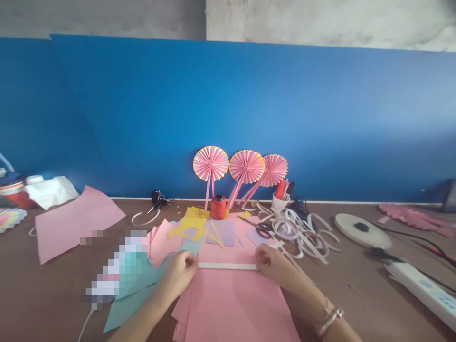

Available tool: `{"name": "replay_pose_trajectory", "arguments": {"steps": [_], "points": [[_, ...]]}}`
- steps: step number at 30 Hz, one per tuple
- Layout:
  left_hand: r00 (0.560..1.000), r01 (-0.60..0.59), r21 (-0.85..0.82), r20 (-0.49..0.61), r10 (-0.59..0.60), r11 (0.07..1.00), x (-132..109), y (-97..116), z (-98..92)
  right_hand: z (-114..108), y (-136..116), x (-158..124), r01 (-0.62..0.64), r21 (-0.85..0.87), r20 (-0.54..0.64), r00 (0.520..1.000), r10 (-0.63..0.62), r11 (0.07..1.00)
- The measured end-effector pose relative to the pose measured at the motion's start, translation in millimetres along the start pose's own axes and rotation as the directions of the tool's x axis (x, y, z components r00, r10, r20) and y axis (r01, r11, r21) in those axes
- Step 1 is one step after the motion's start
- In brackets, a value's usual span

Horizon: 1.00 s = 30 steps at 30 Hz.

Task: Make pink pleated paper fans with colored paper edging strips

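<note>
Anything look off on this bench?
Mainly the tangle of white strips beyond the right hand: loose loops heaped messily, with scissors at their edge. The white strip between that hand and the left hand looks straight. A pixelated patch hides whatever is there. No spill visible.

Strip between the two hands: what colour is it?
The strip is white; the head view, the only one here, shows it.

Matt paper sheets (238, 304), smooth strip (228, 266), pleated paper fans (211, 163), shiny metal bracelet (331, 319), rough wall (320, 21)
</note>
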State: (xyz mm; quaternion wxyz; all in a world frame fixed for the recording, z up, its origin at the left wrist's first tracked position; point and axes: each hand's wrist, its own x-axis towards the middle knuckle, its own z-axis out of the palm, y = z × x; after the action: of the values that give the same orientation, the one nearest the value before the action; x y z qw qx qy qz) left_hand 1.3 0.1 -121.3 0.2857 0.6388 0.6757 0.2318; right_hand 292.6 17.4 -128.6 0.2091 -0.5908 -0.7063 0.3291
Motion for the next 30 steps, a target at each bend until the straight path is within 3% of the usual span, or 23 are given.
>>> {"name": "replay_pose_trajectory", "arguments": {"steps": [8,15,30], "points": [[1.000,-0.020,0.089,0.000,0.020,0.996,-3.3,3.3,-2.1,-2.4,-7.4,-3.2,-0.043,-0.039,0.000,0.999,0.044,0.998],[0.998,-0.057,0.070,0.013,0.057,0.996,-3.8,2.9,-2.4,-4.3,-9.3,-5.0,-0.042,-0.039,0.021,0.999,0.043,0.998],[1.000,-0.001,0.106,0.031,-0.002,0.994,-3.0,4.9,-2.5,-3.0,-10.7,-5.6,-0.083,-0.039,0.017,0.996,0.084,0.996]]}}
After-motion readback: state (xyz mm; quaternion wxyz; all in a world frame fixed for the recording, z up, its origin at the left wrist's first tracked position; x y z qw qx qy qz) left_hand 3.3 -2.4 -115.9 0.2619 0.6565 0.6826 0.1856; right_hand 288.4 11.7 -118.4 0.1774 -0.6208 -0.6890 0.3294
